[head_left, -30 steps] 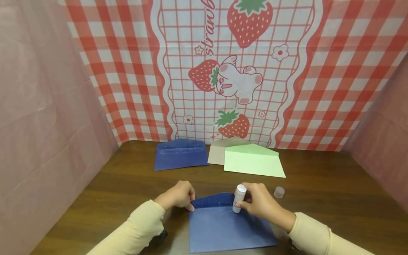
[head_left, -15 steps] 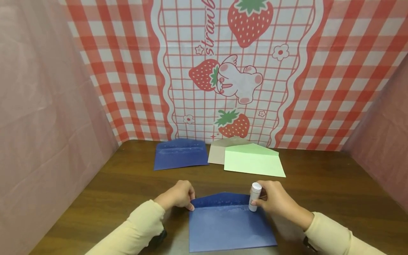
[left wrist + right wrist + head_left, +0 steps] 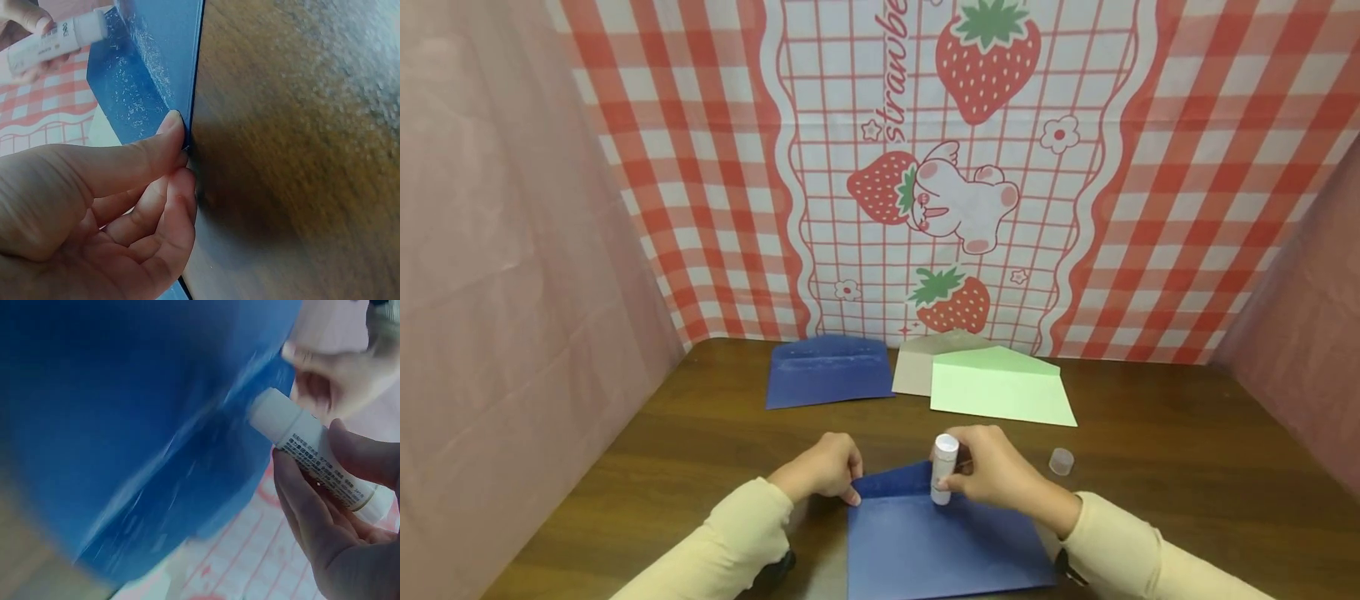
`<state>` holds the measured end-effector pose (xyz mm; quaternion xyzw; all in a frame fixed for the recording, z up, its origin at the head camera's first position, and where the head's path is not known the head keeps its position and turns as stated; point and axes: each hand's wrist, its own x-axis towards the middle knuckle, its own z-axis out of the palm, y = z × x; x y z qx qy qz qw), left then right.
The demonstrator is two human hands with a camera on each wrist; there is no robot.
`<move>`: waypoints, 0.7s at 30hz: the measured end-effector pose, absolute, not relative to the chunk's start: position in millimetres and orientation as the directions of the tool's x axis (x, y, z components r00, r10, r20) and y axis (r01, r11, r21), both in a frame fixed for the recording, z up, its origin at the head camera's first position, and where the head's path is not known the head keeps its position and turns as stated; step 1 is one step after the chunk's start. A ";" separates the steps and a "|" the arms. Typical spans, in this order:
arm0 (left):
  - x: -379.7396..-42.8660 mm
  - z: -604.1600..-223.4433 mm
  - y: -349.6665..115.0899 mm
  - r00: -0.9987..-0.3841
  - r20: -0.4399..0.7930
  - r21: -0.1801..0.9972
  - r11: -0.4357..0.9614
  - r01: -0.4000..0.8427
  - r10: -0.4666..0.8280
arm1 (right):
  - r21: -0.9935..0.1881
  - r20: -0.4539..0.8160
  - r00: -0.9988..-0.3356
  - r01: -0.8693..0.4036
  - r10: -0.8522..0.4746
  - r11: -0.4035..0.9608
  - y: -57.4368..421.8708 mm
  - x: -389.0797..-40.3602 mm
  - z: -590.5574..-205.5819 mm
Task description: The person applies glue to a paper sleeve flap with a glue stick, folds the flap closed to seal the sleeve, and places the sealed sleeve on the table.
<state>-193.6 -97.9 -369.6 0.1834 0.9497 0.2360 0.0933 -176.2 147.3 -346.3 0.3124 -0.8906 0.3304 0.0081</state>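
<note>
A blue envelope (image 3: 940, 546) lies on the table before me with its flap (image 3: 891, 481) folded up and away. At the flap's left corner my left hand (image 3: 827, 467) pinches the paper between thumb and fingers. My right hand (image 3: 1000, 471) grips a white glue stick (image 3: 945, 471), held nearly upright with its lower end at the flap's fold line. In the left wrist view, white glue streaks (image 3: 156, 62) run along the fold and spot the flap. Small printed lettering shows on the glue stick (image 3: 322, 456) in the right wrist view.
A clear cap (image 3: 1061, 462) lies on the table right of my right hand. At the back stand out a second blue envelope (image 3: 831, 383) with white smears, a grey-beige envelope (image 3: 913, 375) and a pale green envelope (image 3: 1000, 396) overlapping it. A checked strawberry cloth (image 3: 970, 167) hangs behind.
My right hand with the glue stick first slid right along the fold, then came back left toward the flap's middle. The left hand keeps its pinch on the corner. The view has tilted slightly.
</note>
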 end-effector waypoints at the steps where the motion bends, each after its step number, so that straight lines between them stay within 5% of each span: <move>1: -193.8 -369.6 -98.0 -0.915 -0.090 0.480 0.822 0.306 0.394 | -0.596 0.217 -0.795 -0.567 -0.567 0.568 140.2 -176.6 -347.6; 13: -195.0 -375.7 -97.3 -0.906 -0.108 0.486 0.817 0.311 0.409 | -0.672 0.170 -0.752 -0.562 -0.637 0.483 85.5 -177.8 -368.3; 21: -199.1 -372.8 -98.1 -0.914 -0.123 0.472 0.833 0.289 0.387 | -0.607 0.207 -0.764 -0.590 -0.611 0.532 88.7 -176.3 -368.5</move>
